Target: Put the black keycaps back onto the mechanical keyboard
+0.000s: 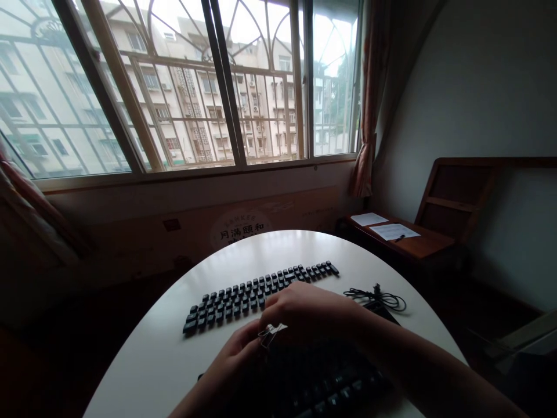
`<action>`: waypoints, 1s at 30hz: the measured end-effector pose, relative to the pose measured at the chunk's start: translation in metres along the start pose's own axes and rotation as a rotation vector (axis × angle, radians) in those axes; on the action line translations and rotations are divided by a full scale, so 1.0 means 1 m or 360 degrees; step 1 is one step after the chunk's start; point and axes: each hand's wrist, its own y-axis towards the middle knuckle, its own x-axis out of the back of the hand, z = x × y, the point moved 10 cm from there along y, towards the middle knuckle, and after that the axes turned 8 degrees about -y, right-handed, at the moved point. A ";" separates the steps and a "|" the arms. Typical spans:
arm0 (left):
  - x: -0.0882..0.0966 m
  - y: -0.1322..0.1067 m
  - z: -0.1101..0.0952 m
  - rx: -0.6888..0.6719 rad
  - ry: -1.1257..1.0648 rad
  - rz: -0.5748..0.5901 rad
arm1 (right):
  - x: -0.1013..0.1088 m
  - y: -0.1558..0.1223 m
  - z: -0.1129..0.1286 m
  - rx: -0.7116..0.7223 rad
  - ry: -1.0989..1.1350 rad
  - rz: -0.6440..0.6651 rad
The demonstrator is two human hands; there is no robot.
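Wire puller point(270, 334) in right hand point(307, 310) grip, left hand point(237, 350) beside, over keyboard point(324, 380).

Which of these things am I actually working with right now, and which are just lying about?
In hand: keyboard; rows of keycaps; wire tool, between left hand and right hand (which one's grip is on it is unclear).

Lying about: cable; papers on the side table.
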 end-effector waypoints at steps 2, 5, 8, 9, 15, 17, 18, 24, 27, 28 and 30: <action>0.000 0.000 0.001 -0.0014 0.0027 0.0007 | -0.004 0.002 0.001 -0.0006 -0.0030 0.0012; -0.003 0.000 -0.002 -0.0065 0.0082 0.0041 | -0.006 0.003 0.000 -0.0016 -0.0046 0.0016; -0.003 0.000 -0.005 -0.0080 0.0094 0.0035 | 0.004 -0.006 -0.020 -0.0065 0.0071 -0.0071; -0.002 0.000 -0.005 -0.0066 0.0098 0.0028 | 0.010 -0.013 -0.035 -0.0130 0.0130 -0.0125; 0.004 0.003 -0.003 -0.0023 0.0250 0.0032 | 0.004 -0.070 -0.164 -0.0992 0.0244 -0.0142; 0.002 0.003 -0.002 -0.0053 0.0316 0.0063 | -0.018 -0.082 -0.187 -0.1159 0.0335 -0.0010; 0.001 0.003 -0.002 -0.0071 0.0350 0.0082 | -0.028 -0.085 -0.193 -0.1187 0.0370 0.0043; -0.005 0.004 -0.003 -0.0154 0.0475 0.0137 | -0.066 -0.089 -0.200 -0.1212 0.0466 0.0278; -0.005 0.004 -0.003 -0.0139 0.0485 0.0154 | -0.075 -0.084 -0.196 -0.1182 0.0483 0.0337; -0.005 0.004 -0.003 -0.0133 0.0485 0.0149 | -0.079 -0.082 -0.194 -0.1171 0.0489 0.0357; -0.004 0.003 -0.002 -0.0124 0.0484 0.0138 | -0.087 -0.079 -0.192 -0.1163 0.0490 0.0394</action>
